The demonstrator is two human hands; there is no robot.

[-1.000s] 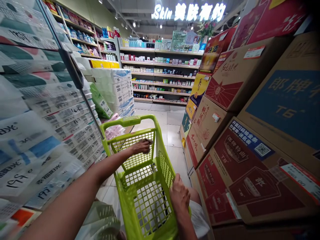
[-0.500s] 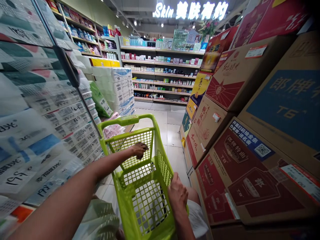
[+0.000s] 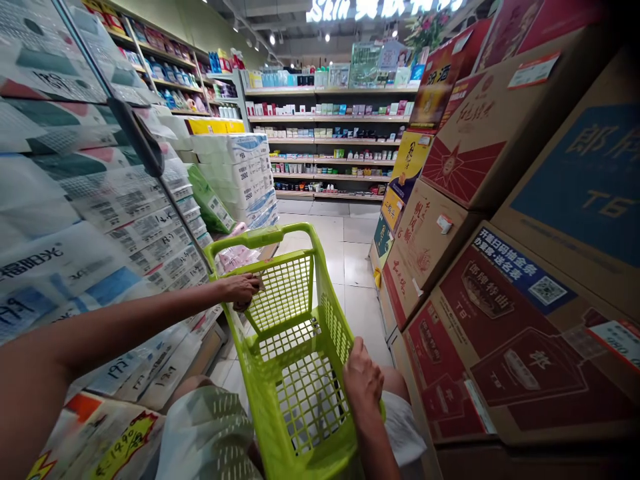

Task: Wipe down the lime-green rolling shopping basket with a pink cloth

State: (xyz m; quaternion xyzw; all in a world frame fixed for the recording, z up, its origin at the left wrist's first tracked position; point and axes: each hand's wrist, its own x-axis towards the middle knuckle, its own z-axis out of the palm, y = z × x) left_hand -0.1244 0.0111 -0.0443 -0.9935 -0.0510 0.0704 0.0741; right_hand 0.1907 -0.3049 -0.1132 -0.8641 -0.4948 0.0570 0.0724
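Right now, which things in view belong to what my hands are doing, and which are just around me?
In use:
- green basket, its side rim gripped by your right hand; left hand at its far end, contact unclear
- pull handle, rising from its corner

Just around:
- white paper packs
- green bag
- cartons
- stocked shelves

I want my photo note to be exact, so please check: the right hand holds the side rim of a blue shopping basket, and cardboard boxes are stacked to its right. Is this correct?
Only the colour is wrong: the head view shows a yellow-green shopping basket. The right hand holds its side rim, and cardboard boxes are stacked to its right.
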